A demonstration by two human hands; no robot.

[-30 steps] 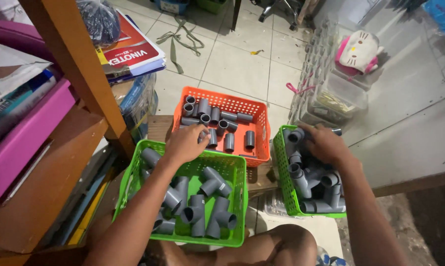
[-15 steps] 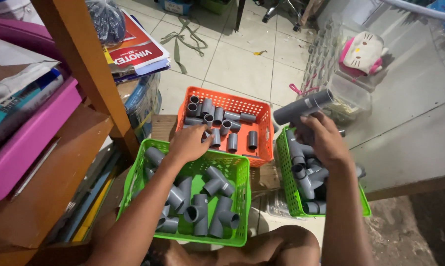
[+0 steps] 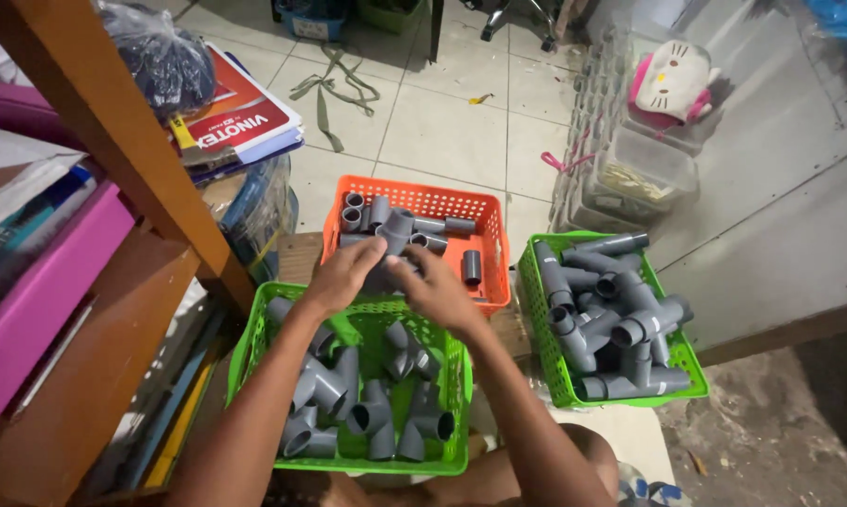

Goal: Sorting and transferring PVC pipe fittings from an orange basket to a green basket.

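My left hand (image 3: 342,274) and my right hand (image 3: 439,293) meet over the near edge of an orange basket (image 3: 414,195) of short grey pipe pieces. Both are closed around one grey tee fitting (image 3: 396,228) that sticks up between them; the part inside the fingers is hidden. Just below the hands is a green basket (image 3: 245,349) holding several grey tee fittings. To the right stands a second green basket (image 3: 630,400), piled with grey tees that have pipe stubs pushed in.
A wooden shelf post (image 3: 114,122) and a pink box (image 3: 38,300) crowd the left. Magazines (image 3: 240,113) lie behind them. Stacked clear plastic boxes (image 3: 644,169) with a white plush toy (image 3: 669,80) stand at the back right, beside a glass panel (image 3: 780,216). My knee (image 3: 573,460) is below.
My right hand has carried a grey fitting from above the right green basket across to the left hand at the orange basket. The left hand has stayed near the same spot.
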